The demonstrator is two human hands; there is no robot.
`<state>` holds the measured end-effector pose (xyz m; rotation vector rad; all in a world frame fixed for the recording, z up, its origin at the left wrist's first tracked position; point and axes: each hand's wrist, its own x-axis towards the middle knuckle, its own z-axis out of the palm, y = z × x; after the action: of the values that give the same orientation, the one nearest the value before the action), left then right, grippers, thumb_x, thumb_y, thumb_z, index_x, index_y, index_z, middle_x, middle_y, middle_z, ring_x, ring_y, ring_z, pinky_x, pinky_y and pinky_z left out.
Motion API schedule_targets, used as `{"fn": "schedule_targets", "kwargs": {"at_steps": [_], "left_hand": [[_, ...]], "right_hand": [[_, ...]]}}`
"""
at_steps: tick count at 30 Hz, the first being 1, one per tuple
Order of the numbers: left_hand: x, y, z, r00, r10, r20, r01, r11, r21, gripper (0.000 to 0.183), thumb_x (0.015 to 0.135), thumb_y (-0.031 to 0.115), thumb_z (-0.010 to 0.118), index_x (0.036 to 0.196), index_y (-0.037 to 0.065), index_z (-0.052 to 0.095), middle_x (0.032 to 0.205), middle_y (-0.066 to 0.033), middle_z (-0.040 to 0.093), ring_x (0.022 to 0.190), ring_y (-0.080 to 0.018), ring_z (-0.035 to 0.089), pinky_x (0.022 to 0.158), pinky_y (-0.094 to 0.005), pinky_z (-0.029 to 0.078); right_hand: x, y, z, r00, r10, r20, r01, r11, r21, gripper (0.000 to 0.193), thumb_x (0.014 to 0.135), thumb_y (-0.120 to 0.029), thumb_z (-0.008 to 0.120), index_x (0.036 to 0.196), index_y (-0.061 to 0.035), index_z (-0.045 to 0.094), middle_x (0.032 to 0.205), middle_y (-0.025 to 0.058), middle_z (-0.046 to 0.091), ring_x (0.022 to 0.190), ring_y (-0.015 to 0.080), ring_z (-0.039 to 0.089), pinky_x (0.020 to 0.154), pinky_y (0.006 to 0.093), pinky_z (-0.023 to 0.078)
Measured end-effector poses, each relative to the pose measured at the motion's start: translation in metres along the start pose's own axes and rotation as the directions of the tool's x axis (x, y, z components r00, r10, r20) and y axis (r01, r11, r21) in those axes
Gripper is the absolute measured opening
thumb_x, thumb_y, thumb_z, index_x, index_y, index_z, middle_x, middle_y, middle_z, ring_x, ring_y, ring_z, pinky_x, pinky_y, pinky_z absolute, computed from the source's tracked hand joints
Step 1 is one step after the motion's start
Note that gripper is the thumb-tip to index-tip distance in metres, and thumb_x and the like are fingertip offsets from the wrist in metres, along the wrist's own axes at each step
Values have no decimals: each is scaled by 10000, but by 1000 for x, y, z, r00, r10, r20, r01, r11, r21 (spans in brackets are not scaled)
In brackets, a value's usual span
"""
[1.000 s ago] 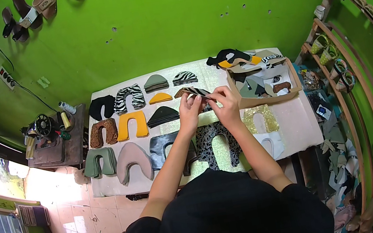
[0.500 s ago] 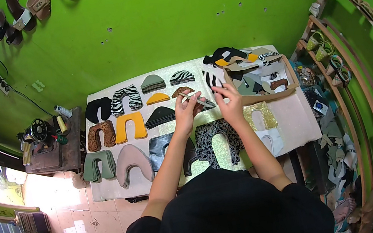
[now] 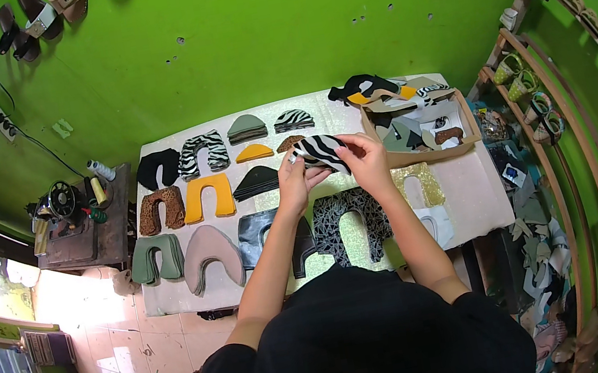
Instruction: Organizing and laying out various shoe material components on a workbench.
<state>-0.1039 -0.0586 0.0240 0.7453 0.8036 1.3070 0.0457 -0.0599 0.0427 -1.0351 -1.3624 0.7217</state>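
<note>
The left hand (image 3: 298, 179) and right hand (image 3: 367, 163), fingers partly curled, gripped a zebra-striped piece (image 3: 319, 151) between them, over the table (image 3: 471, 197). From it, an open cardboard box (image 3: 432, 157) stood at three o'clock, a sewing machine (image 3: 62, 197) at nine, the green wall (image 3: 276, 48) at twelve. Bare forearms (image 3: 275, 269) slanted in from seven and five o'clock.

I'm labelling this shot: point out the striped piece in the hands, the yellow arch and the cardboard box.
Held striped piece (image 3: 320, 150), head view: middle of its surface.
Yellow arch (image 3: 205, 185), head view: top bend.
Cardboard box (image 3: 432, 155), head view: front wall.
</note>
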Motion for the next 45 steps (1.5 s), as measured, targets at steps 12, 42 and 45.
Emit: {"fn": "schedule_targets", "kwargs": {"at_steps": [12, 42, 45], "left_hand": [[-8, 20, -4, 966, -99, 240, 120, 990, -75, 530, 810, -73, 349, 1315, 64, 261, 724, -63, 494, 803, -247, 624, 807, -388, 523], [-12, 21, 1, 977, -81, 198, 108, 985, -132, 494, 824, -63, 333, 1295, 74, 280, 729, -72, 493, 797, -274, 621, 811, -412, 517], [-11, 18, -4, 969, -67, 236, 88, 993, -79, 421, 861, -43, 284, 1267, 70, 279, 1040, -185, 534, 893, -295, 603, 816, -383, 514]], "right_hand": [[2, -4, 1, 998, 57, 15, -54, 987, -154, 179, 705, -25, 644, 879, 7, 621, 730, 63, 619, 577, 75, 513, 524, 212, 427], [-1, -2, 8, 993, 111, -45, -114, 990, -87, 127, 708, -12, 647, 825, 14, 606, 679, 47, 611, 547, 56, 525, 504, 187, 426], [-1, -3, 9, 992, 111, -54, -114, 991, -63, 128, 701, -31, 659, 811, 11, 609, 665, 42, 606, 549, 58, 527, 504, 191, 428]]}}
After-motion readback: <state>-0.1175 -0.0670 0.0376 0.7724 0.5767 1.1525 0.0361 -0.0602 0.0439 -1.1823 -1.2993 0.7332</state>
